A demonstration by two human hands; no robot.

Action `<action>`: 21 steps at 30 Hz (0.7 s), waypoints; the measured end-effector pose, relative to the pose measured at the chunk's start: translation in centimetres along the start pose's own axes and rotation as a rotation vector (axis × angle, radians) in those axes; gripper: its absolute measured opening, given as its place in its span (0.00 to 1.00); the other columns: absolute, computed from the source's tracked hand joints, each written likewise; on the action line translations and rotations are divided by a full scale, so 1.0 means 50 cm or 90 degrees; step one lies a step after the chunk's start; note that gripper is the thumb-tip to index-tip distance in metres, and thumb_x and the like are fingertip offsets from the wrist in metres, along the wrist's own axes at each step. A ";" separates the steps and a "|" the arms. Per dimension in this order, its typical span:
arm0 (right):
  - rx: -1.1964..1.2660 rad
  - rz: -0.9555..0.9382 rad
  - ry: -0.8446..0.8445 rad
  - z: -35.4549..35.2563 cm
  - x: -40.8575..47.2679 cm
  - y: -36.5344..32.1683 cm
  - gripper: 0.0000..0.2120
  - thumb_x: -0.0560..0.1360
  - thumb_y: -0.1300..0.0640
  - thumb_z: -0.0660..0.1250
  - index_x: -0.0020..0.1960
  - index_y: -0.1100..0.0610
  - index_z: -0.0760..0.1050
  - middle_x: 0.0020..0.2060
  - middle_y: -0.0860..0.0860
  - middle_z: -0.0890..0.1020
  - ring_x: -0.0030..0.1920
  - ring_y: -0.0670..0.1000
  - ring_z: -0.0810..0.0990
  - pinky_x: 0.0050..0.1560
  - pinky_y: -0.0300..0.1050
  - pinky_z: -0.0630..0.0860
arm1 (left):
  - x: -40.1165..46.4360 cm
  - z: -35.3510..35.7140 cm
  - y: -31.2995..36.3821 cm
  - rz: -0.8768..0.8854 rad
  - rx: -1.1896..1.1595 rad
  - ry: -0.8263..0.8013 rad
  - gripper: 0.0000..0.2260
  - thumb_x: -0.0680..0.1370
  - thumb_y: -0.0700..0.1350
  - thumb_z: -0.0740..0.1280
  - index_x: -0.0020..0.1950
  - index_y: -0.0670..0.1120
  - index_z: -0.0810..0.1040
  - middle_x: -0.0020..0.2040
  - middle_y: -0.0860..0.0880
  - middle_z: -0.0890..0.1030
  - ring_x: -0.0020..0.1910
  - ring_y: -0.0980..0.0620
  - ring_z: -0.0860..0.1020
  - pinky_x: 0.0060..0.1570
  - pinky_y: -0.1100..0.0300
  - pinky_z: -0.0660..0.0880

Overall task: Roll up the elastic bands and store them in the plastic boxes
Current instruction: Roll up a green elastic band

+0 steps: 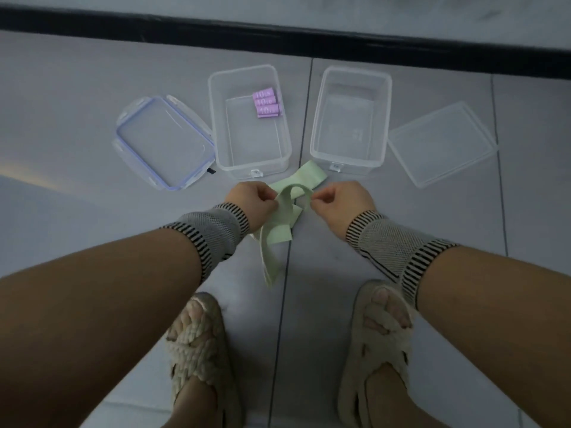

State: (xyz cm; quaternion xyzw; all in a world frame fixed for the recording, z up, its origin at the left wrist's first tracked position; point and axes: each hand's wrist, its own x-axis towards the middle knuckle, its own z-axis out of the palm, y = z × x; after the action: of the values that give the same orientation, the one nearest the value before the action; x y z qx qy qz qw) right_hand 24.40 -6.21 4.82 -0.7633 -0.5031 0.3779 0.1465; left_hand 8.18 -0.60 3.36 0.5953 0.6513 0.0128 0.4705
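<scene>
Pale green elastic bands (282, 225) lie tangled on a grey tiled floor (77, 103), just in front of two clear plastic boxes; the left hand (251, 197) and right hand (338, 199) each pinch a looped band between curled fingers, lifting it between them; both wrists wear striped knit wrist supports (213, 233); the left box (250, 125) holds three rolled purple bands (265, 103) against its far right corner; the right box (350, 120) stands beside it; a blue-rimmed lid (165, 142) lies left of the boxes, a plain clear lid (441, 143) right; woven sandals (197, 350) show below.
</scene>
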 end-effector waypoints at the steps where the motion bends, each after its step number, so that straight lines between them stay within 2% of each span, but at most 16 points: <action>1: 0.015 -0.010 0.012 -0.023 -0.011 -0.014 0.07 0.74 0.55 0.69 0.49 0.54 0.83 0.46 0.50 0.84 0.49 0.51 0.81 0.57 0.46 0.76 | -0.015 -0.016 0.016 0.004 -0.021 -0.017 0.06 0.75 0.41 0.68 0.39 0.50 0.77 0.43 0.46 0.80 0.45 0.46 0.79 0.52 0.52 0.78; 3: 0.026 -0.032 0.036 -0.070 -0.035 -0.045 0.01 0.72 0.56 0.71 0.42 0.52 0.81 0.40 0.48 0.83 0.45 0.50 0.81 0.53 0.46 0.78 | -0.054 -0.049 0.054 0.015 -0.057 -0.039 0.07 0.75 0.40 0.68 0.38 0.49 0.76 0.44 0.44 0.81 0.46 0.44 0.80 0.53 0.45 0.78; 4: 0.024 -0.044 0.054 -0.093 -0.047 -0.062 0.03 0.71 0.56 0.71 0.39 0.51 0.80 0.38 0.47 0.81 0.44 0.49 0.81 0.52 0.45 0.78 | -0.074 -0.064 0.074 0.022 -0.063 -0.041 0.07 0.75 0.39 0.68 0.38 0.49 0.76 0.44 0.43 0.80 0.46 0.44 0.79 0.53 0.44 0.78; 7: 0.043 -0.075 0.097 -0.153 -0.091 -0.108 0.06 0.71 0.59 0.71 0.37 0.51 0.76 0.36 0.46 0.79 0.41 0.49 0.80 0.45 0.43 0.78 | -0.141 -0.105 0.128 0.062 -0.046 -0.022 0.08 0.76 0.40 0.66 0.38 0.49 0.75 0.43 0.45 0.79 0.45 0.45 0.78 0.51 0.52 0.78; 10: 0.079 -0.093 0.122 -0.200 -0.146 -0.152 0.07 0.71 0.62 0.68 0.40 0.51 0.75 0.34 0.44 0.78 0.36 0.45 0.77 0.37 0.37 0.73 | -0.219 -0.140 0.172 0.095 -0.048 0.021 0.05 0.76 0.41 0.66 0.41 0.49 0.75 0.40 0.50 0.78 0.41 0.50 0.76 0.47 0.57 0.77; 12: 0.112 -0.100 0.132 -0.227 -0.185 -0.180 0.07 0.70 0.63 0.67 0.42 0.51 0.75 0.33 0.44 0.78 0.34 0.44 0.76 0.39 0.38 0.73 | -0.275 -0.159 0.194 0.096 -0.082 0.049 0.01 0.76 0.44 0.67 0.45 0.48 0.76 0.39 0.52 0.77 0.39 0.52 0.75 0.46 0.58 0.77; 16: 0.211 -0.098 0.166 -0.281 -0.273 -0.231 0.07 0.72 0.62 0.66 0.45 0.51 0.77 0.33 0.46 0.79 0.36 0.47 0.79 0.42 0.41 0.77 | -0.382 -0.183 0.221 0.124 -0.112 0.122 0.04 0.76 0.46 0.68 0.48 0.48 0.77 0.39 0.53 0.77 0.39 0.53 0.76 0.40 0.63 0.73; 18: 0.253 -0.107 0.182 -0.300 -0.319 -0.251 0.06 0.72 0.62 0.67 0.45 0.51 0.77 0.35 0.46 0.79 0.36 0.46 0.78 0.40 0.38 0.75 | -0.432 -0.193 0.227 0.138 -0.149 0.156 0.06 0.75 0.45 0.68 0.51 0.48 0.78 0.40 0.53 0.78 0.42 0.52 0.77 0.45 0.63 0.72; 21: 0.240 -0.166 0.249 -0.306 -0.380 -0.275 0.09 0.73 0.60 0.69 0.40 0.47 0.75 0.36 0.44 0.79 0.36 0.43 0.77 0.41 0.36 0.73 | -0.503 -0.209 0.231 0.181 -0.218 0.180 0.09 0.74 0.42 0.69 0.54 0.46 0.78 0.43 0.53 0.78 0.43 0.55 0.76 0.47 0.64 0.71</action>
State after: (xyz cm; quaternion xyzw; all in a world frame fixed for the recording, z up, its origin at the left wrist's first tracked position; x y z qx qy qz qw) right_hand 22.50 -14.31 31.55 -0.7101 -0.4799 0.2882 0.4270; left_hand 6.62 -11.37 30.86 0.5845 0.6090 0.2719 0.4622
